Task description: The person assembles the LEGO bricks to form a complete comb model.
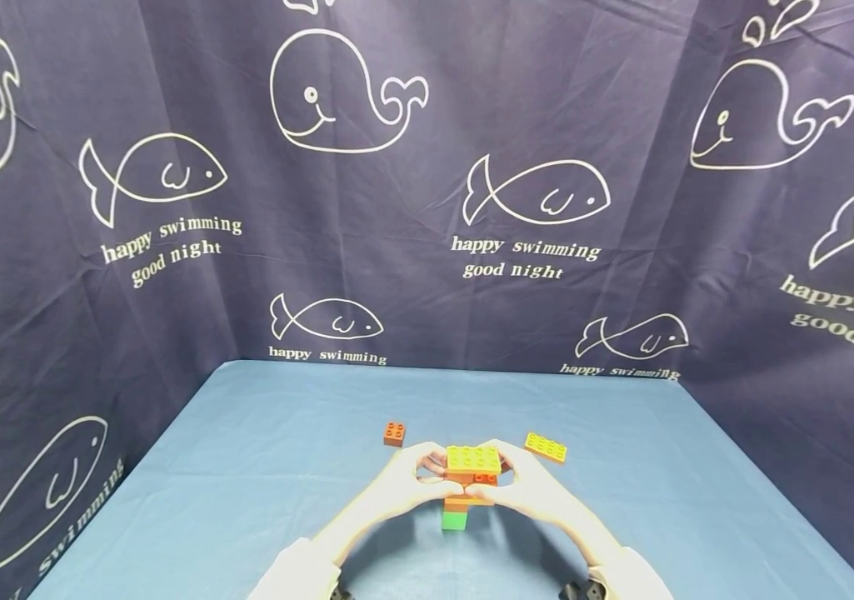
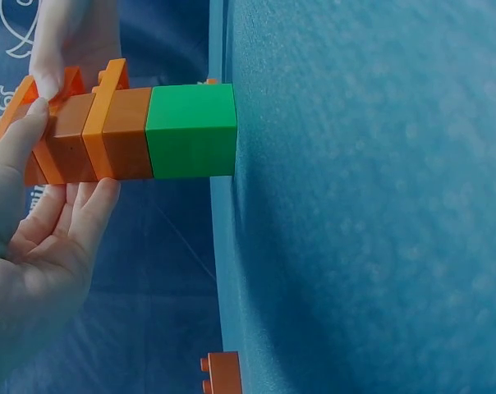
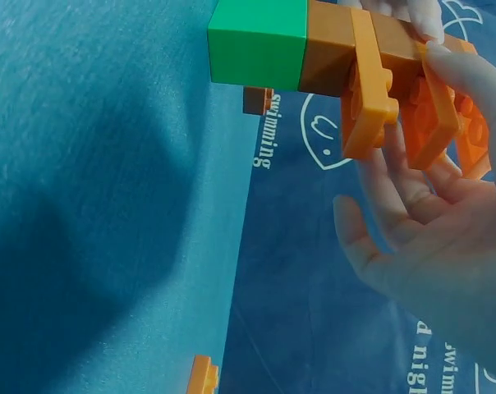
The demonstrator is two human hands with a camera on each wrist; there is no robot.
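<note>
Green block [image 1: 454,521] lowest, the toy tower [image 1: 461,481] is upright over the bench [image 1: 284,467], the fingers of the left hand [image 1: 402,481] and right hand [image 1: 534,484] gripping its upper layers. Pressing evenly and straight down would probably seat them best; sideways force could tip that narrow foot.

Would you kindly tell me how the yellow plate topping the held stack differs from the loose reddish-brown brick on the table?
The yellow plate is flat and oblong; the reddish-brown brick is squarish. The plate shows two rows of four studs, the brick two rows of two. The plate tops the stack held by the left hand and right hand, while the brick rests on the table. Both have studs facing up.
</note>
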